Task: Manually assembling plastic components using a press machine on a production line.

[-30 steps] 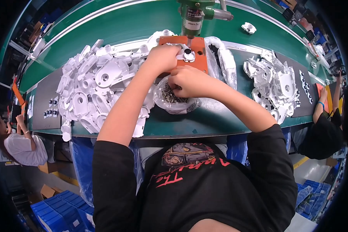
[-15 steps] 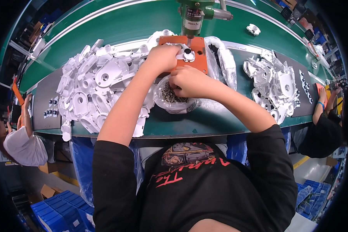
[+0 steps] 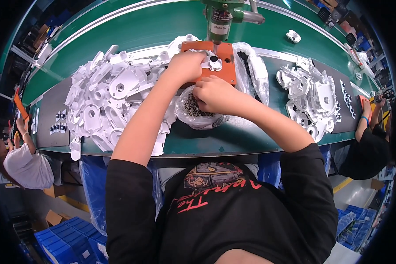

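My left hand (image 3: 187, 66) is closed at the left side of an orange fixture block (image 3: 229, 76), its fingertips gripping a small white plastic part (image 3: 215, 66) with a round black piece (image 3: 213, 59) on it. Directly above that part hangs the tip of a green powered driver (image 3: 218, 26). My right hand (image 3: 215, 94) bends over a plastic-lined bowl (image 3: 200, 123), fingers curled down at the small metal screws (image 3: 190, 107) inside. What its fingertips pinch, if anything, is hidden.
White plastic parts (image 3: 119, 86) are heaped on the left, with another heap (image 3: 325, 97) on the right. A clear bag (image 3: 258, 72) of dark pieces lies beside the fixture. Behind runs a green conveyor belt (image 3: 154, 26) carrying a white part (image 3: 293, 36). Co-workers sit at both sides.
The white part on the belt has shifted slightly right and nearer. The left co-worker's hand has lowered. My right hand has barely moved and my left stays in place.
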### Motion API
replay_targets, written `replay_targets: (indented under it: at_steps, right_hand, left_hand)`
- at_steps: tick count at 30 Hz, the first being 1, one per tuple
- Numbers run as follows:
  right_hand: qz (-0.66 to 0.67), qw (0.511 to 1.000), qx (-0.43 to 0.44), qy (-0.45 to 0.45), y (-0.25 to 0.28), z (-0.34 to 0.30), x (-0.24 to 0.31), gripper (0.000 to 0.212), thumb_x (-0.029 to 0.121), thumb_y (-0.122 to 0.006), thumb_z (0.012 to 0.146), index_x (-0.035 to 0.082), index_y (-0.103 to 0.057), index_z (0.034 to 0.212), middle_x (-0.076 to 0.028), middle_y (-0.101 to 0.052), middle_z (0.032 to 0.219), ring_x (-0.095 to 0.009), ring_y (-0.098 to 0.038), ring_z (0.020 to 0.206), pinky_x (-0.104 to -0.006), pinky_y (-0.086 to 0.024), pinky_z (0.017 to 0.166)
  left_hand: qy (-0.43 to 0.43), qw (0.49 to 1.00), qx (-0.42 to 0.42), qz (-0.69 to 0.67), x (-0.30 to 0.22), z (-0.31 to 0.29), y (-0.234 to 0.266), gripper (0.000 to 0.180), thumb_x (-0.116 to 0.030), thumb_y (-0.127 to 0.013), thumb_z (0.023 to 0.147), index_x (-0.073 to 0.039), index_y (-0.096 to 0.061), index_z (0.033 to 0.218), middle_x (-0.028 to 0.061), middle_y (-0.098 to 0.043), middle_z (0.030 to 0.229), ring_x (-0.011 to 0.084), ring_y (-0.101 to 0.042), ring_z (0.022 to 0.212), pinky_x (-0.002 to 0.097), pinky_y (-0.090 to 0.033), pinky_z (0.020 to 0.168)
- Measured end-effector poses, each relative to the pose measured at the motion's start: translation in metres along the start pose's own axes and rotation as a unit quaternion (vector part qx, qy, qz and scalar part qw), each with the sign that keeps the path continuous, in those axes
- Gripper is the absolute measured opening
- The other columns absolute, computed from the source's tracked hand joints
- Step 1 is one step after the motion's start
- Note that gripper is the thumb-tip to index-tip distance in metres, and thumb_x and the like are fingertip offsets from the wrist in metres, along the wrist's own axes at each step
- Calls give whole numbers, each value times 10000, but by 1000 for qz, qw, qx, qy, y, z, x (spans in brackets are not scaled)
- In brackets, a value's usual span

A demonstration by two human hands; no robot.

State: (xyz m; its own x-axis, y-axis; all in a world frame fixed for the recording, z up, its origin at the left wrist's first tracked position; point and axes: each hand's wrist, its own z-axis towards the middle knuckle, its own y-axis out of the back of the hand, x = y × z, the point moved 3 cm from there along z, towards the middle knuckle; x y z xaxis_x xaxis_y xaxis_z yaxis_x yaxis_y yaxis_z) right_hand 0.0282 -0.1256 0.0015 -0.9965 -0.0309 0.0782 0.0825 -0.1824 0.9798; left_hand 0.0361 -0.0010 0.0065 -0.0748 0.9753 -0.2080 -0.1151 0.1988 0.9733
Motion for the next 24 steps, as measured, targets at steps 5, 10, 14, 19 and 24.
replay_targets:
  at_steps: [5, 10, 14, 19, 24]
  right_hand:
    - [121, 991, -4, -57, 3, -3, -8, 83, 84, -575, 719, 22, -564, 774, -111, -583, 749, -290, -570, 803, -377, -448, 759]
    - [225, 970, -72, -66, 11, -7, -10, 99, 62, -556, 772, 15, -545, 858, -134, -599, 785, -321, -588, 801, -389, -462, 735]
    - [313, 940, -71, -114, 12, -7, -14, 129, 54, -556, 795, 8, -535, 913, -157, -607, 826, -332, -600, 775, -377, -473, 692]
    - [319, 937, -114, -79, 11, -6, -16, 163, 37, -572, 782, -2, -533, 936, -155, -603, 821, -321, -594, 784, -362, -466, 705]
    - [309, 943, -101, -74, 9, -6, -19, 155, 22, -587, 764, -15, -551, 910, -152, -595, 837, -312, -590, 804, -355, -467, 722]
  left_hand:
    - [-4, 1000, -1, -3, 0, 0, 0, 180, -120, -470, 756, -80, -592, 882, 130, -633, 831, 316, -604, 779, 417, -472, 687]
    - [4, 1000, 3, -9, 1, 1, 1, 198, -126, -475, 749, -78, -589, 904, 133, -630, 848, 316, -601, 794, 413, -470, 696]
    - [1, 1000, 7, 2, -1, -1, 5, 210, -134, -476, 741, -73, -581, 912, 133, -627, 843, 319, -598, 786, 413, -467, 689]
    - [-3, 1000, 9, 2, -2, 0, 5, 207, -146, -471, 738, -66, -574, 898, 133, -625, 839, 318, -596, 788, 411, -464, 684]
    - [1, 1000, 13, -4, 1, 1, 3, 201, -149, -472, 739, -72, -579, 891, 131, -626, 834, 317, -597, 785, 411, -465, 681]
